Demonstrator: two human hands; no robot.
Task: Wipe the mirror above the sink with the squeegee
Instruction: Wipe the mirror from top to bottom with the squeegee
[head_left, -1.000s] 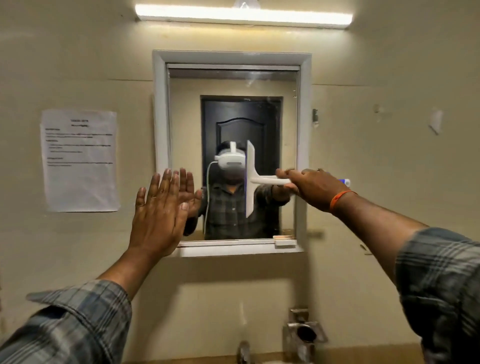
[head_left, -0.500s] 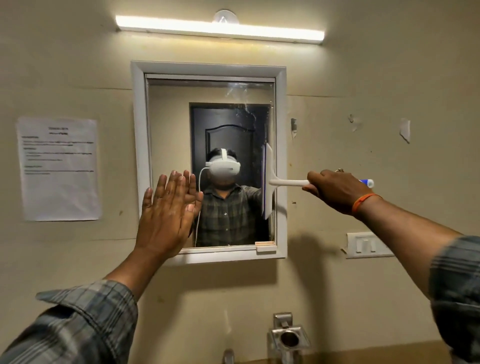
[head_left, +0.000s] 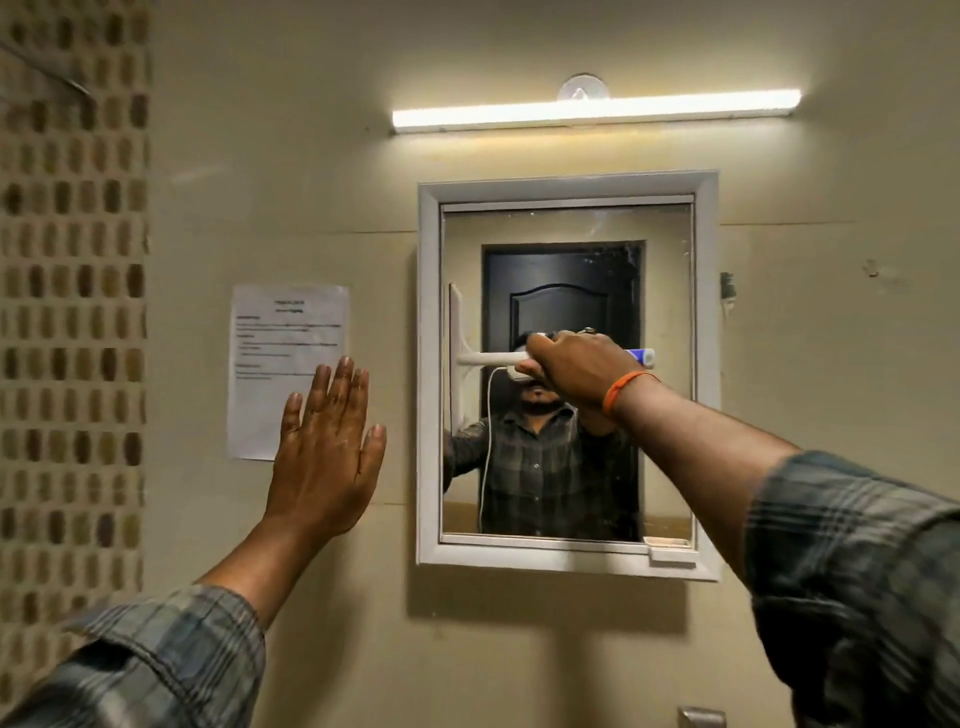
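A white-framed mirror (head_left: 665, 322) hangs on the beige wall at centre right. My right hand (head_left: 574, 369) grips the handle of a white squeegee (head_left: 457, 353) with a blue end cap. The squeegee's blade stands upright against the glass near the mirror's left edge. My left hand (head_left: 324, 457) is raised with straight fingers against the wall, left of the mirror frame, holding nothing. An orange band circles my right wrist.
A paper notice (head_left: 275, 332) is stuck on the wall left of the mirror, partly behind my left hand. A tube light (head_left: 592, 111) glows above the mirror. Mosaic tiles (head_left: 67, 312) cover the far left wall. A metal fixture (head_left: 701, 718) peeks in at the bottom edge.
The squeegee went from the mirror's middle to its right edge, then across to the left edge. The view swung left. My left hand now lies off the mirror, on the wall.
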